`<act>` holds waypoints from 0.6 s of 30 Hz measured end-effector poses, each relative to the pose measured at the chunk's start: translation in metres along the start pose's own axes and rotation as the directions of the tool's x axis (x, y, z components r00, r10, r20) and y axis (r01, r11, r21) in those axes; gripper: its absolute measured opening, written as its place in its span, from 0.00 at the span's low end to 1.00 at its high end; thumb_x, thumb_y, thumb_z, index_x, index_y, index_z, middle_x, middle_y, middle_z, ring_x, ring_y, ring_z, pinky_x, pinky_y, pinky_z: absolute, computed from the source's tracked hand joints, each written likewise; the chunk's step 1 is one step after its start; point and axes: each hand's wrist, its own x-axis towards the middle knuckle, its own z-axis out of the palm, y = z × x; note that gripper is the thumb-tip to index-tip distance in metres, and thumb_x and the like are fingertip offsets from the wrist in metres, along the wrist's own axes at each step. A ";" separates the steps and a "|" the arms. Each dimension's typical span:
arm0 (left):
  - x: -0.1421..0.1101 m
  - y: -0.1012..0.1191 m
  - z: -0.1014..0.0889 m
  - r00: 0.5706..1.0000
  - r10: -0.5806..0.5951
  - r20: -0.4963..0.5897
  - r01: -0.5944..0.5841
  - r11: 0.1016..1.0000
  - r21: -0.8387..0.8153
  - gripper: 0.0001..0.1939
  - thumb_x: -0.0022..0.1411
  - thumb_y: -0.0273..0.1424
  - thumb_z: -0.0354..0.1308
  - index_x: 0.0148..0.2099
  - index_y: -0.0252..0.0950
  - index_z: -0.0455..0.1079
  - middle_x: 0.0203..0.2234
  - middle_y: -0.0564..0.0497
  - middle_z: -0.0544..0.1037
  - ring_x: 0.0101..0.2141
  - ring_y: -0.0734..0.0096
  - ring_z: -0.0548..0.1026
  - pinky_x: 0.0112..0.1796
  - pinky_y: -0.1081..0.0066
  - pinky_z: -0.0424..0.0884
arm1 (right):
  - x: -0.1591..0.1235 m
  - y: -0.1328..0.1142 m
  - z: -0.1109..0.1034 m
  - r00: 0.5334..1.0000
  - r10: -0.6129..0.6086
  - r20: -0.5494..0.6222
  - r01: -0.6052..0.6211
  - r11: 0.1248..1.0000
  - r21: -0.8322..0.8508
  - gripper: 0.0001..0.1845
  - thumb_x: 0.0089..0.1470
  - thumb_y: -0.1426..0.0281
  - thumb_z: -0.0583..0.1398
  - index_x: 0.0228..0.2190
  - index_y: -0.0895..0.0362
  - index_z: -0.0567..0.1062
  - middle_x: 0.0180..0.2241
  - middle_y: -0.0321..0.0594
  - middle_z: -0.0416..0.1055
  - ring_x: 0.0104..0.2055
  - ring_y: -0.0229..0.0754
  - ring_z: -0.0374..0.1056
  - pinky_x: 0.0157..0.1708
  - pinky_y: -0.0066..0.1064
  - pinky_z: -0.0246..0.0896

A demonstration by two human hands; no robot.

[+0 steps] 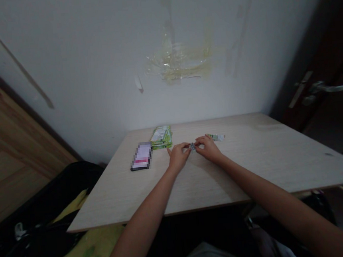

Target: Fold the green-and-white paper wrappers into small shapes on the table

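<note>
Near the middle of the table, my left hand [179,156] and my right hand [208,148] meet at a small greyish piece [192,146], too small to name more exactly. Fingertips and thumbs of both hands pinch it from either side. Beyond the right hand lies a green and white paper strip or wrapper [218,137], its left end partly behind the fingers. To the left of my left hand, a stack of green and white packets [161,137] rests on the table. A phone [142,156] with a blurred lit screen lies beside that stack.
The pale wooden table [248,178] stands against a white wall [102,90] with peeling clear tape [181,65]. A dark door with a metal handle [336,87] is at the right. Wooden panelling [9,158] and a yellow cloth [80,256] are at the left.
</note>
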 end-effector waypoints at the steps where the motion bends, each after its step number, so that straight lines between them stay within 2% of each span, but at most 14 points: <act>1: 0.000 0.000 0.000 1.000 -0.002 0.004 0.002 1.000 -0.016 0.15 0.63 0.36 0.60 0.51 0.43 0.78 0.45 0.46 0.83 0.52 0.56 0.75 0.61 0.49 0.57 | 0.000 0.000 0.000 0.999 0.028 0.023 -0.029 0.999 0.030 0.07 0.53 0.69 0.63 0.36 0.54 0.81 0.39 0.42 0.80 0.48 0.48 0.74 0.66 0.55 0.42; 5: 0.001 -0.002 0.001 1.000 -0.014 0.016 0.015 0.997 -0.073 0.16 0.62 0.35 0.60 0.52 0.42 0.77 0.44 0.45 0.83 0.51 0.55 0.76 0.61 0.46 0.57 | 0.000 -0.001 0.001 0.991 0.102 0.083 -0.110 0.989 0.101 0.11 0.54 0.67 0.63 0.41 0.54 0.80 0.35 0.40 0.82 0.43 0.48 0.77 0.66 0.58 0.39; 10: 0.001 -0.002 0.002 1.000 0.024 -0.008 -0.025 0.994 -0.109 0.13 0.62 0.35 0.62 0.49 0.42 0.78 0.43 0.47 0.83 0.50 0.56 0.77 0.63 0.42 0.50 | -0.001 -0.002 0.002 0.993 0.089 0.082 -0.098 0.988 0.118 0.13 0.53 0.66 0.64 0.41 0.54 0.80 0.35 0.40 0.82 0.46 0.49 0.76 0.66 0.57 0.38; 18: 0.000 0.001 0.003 1.000 -0.009 -0.005 0.008 0.999 -0.041 0.11 0.62 0.36 0.60 0.45 0.42 0.80 0.44 0.46 0.83 0.50 0.55 0.76 0.63 0.43 0.47 | 0.000 -0.002 0.003 0.993 0.099 0.070 -0.100 0.995 0.017 0.11 0.52 0.70 0.62 0.38 0.54 0.82 0.38 0.42 0.82 0.42 0.48 0.76 0.65 0.58 0.41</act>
